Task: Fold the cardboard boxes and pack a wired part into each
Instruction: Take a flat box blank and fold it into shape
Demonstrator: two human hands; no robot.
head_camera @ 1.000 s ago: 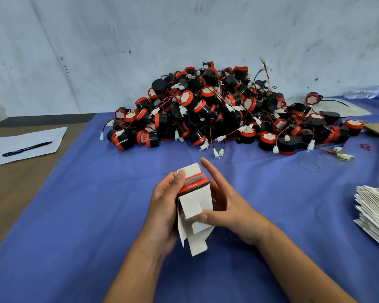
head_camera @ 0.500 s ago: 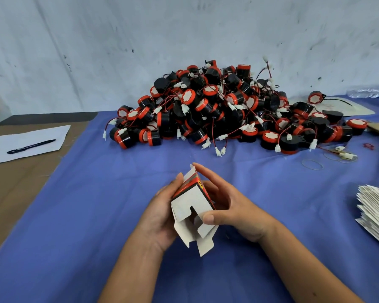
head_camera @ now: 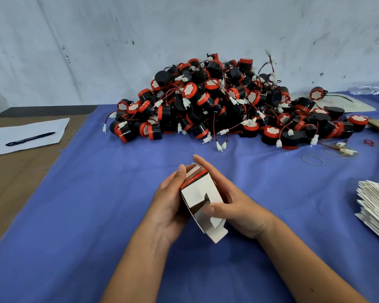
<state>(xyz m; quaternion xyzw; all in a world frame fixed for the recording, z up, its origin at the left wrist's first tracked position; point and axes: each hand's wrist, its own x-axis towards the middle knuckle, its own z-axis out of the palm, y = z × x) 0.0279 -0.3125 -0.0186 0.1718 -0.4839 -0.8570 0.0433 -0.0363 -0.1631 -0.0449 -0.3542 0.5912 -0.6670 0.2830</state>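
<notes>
A small cardboard box [head_camera: 198, 194], white inside with a red and black printed outside, sits between my hands above the blue cloth. My left hand [head_camera: 170, 204] grips its left side, thumb up along the top edge. My right hand [head_camera: 234, 204] wraps the right side, and its thumb presses an end flap inward. Two end flaps lie folded across the opening; one long flap [head_camera: 214, 231] still hangs loose toward me. A big pile of black and red wired parts [head_camera: 223, 103] with white connectors lies behind my hands.
A stack of flat unfolded boxes [head_camera: 376, 206] lies at the right edge. A sheet of paper [head_camera: 29, 135] with a black pen [head_camera: 30, 139] is on the brown table at left. Rubber bands [head_camera: 312, 160] and a plastic bottle [head_camera: 370, 88] lie at the right rear.
The box has turned in my hands so its open end faces me. The side flaps, loose before, are now folded across the opening under my right thumb.
</notes>
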